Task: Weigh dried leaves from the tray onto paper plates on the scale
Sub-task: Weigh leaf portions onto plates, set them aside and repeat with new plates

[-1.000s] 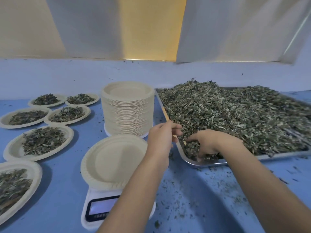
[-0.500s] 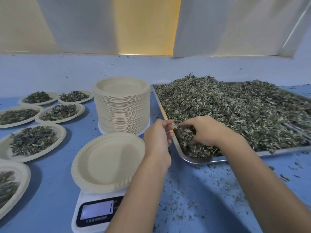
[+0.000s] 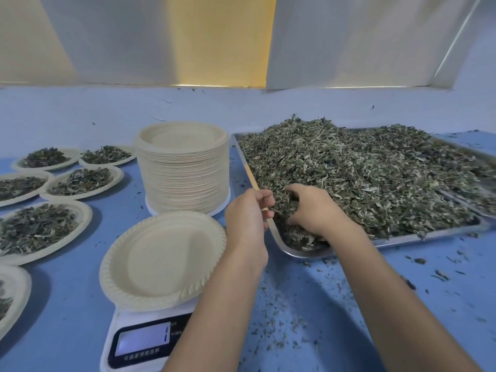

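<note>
Count on the blue table point(image 3: 67, 318): one metal tray point(image 3: 402, 238), one scale point(image 3: 145, 342), one tall stack of paper plates point(image 3: 185, 178), one empty plate point(image 3: 161, 261) and six filled plates point(image 3: 86, 216).

The dried leaves point(image 3: 362, 178) lie heaped in the tray and rise above its rim. The tray's right end runs out of view. The empty plate sits on the scale, overhanging its platform on all visible sides. The six filled plates are grouped at the left, and two of them are cut by the frame edge.

The right hand point(image 3: 315, 210) is dug into the leaves at the tray's near left corner, fingers curled round a clump. The left hand point(image 3: 247, 218) is at the tray's left rim with its fingers curled toward the leaves. Whether it holds anything cannot be told.

The stack stands just beside the tray's left rim, with a narrow strip of table between. Open table lies between the scale and the filled plates. The near strip in front of the tray is strewn with leaf crumbs point(image 3: 281, 312).
</note>
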`<state>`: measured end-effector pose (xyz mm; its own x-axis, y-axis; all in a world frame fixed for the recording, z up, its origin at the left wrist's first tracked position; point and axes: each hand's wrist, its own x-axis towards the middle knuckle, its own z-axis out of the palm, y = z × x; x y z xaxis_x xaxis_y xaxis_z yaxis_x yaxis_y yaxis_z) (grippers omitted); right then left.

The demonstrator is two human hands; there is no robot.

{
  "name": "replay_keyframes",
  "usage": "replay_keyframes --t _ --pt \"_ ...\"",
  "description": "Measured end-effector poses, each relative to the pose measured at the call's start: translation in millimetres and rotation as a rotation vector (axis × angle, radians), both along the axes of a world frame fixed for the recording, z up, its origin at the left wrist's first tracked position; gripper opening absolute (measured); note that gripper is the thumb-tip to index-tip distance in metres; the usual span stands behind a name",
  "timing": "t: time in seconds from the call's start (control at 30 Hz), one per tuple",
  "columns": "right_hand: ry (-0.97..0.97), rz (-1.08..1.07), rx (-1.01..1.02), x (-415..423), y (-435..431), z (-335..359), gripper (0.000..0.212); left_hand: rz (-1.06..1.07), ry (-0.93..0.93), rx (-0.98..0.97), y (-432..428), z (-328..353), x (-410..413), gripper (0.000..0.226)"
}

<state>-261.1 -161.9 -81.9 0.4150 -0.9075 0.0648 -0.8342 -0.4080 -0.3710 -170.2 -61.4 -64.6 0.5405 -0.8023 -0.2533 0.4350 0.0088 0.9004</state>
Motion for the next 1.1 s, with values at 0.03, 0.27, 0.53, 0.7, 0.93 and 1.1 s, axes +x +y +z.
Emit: replay_keyframes --t 0.03,0.27,0.53,0.7,0.93,1.1 --pt "-0.092 -0.004 0.000 0.3 0.3 -0.7 0.072 0.004 0.001 -0.006 0.2 -0.3 0.5 0.023" --pt "-0.047 0.040 -0.217 -1.5 -1.1 -4.4 0.054 0.036 -0.027 -0.007 0.6 -3.0 5.3 0.027" --pt "0.447 0.128 0.084 9.6 -1.8 -21.8 0.070 0.031 -0.012 -0.002 1.6 -1.3 3.8 0.028" --pt "0.469 0.137 -0.044 17.3 10.9 -17.3 0.043 0.022 -0.011 0.003 2.7 -2.2 4.0 0.029" --pt "0.355 0.041 -0.203 15.5 23.9 -12.3 0.030 0.033 0.077 -0.014 0.0 -4.4 4.5 0.028" --pt "0.100 -0.043 -0.178 5.5 12.4 -10.6 0.037 0.015 0.264 -0.054 -7.1 -5.8 6.6 0.023"
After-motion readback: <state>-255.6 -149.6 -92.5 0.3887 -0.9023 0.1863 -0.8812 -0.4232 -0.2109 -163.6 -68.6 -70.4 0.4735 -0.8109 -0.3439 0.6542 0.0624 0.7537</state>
